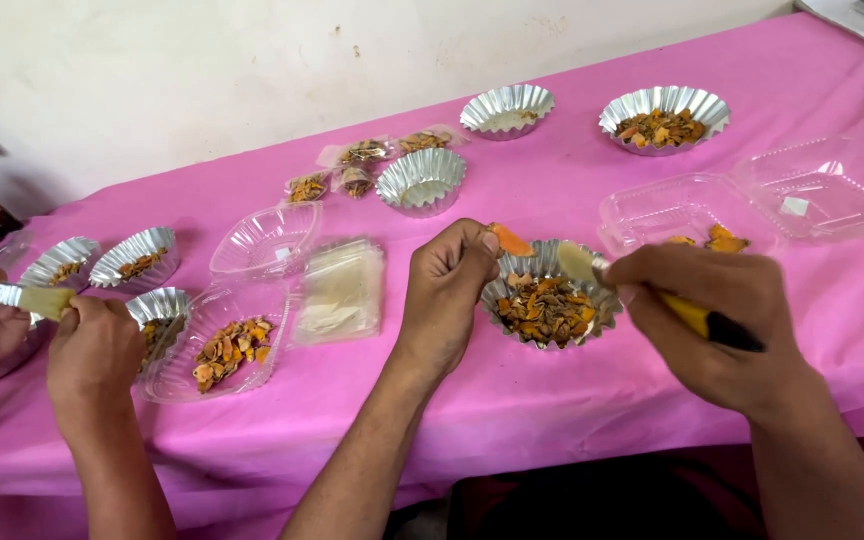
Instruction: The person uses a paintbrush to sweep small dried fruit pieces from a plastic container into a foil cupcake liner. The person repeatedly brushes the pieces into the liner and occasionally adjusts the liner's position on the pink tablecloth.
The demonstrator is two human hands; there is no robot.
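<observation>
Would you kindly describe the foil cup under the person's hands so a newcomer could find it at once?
On the pink table, look at the near edge, between the person's left hand and right hand. The fluted foil cup there is heaped with orange-brown chips, and it alone has a brush held over it.

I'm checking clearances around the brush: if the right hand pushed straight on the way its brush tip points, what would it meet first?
Probably the orange piece pinched in the left hand, above the foil cup; the right hand aims its brush leftward at it, though depth is unclear.
</observation>
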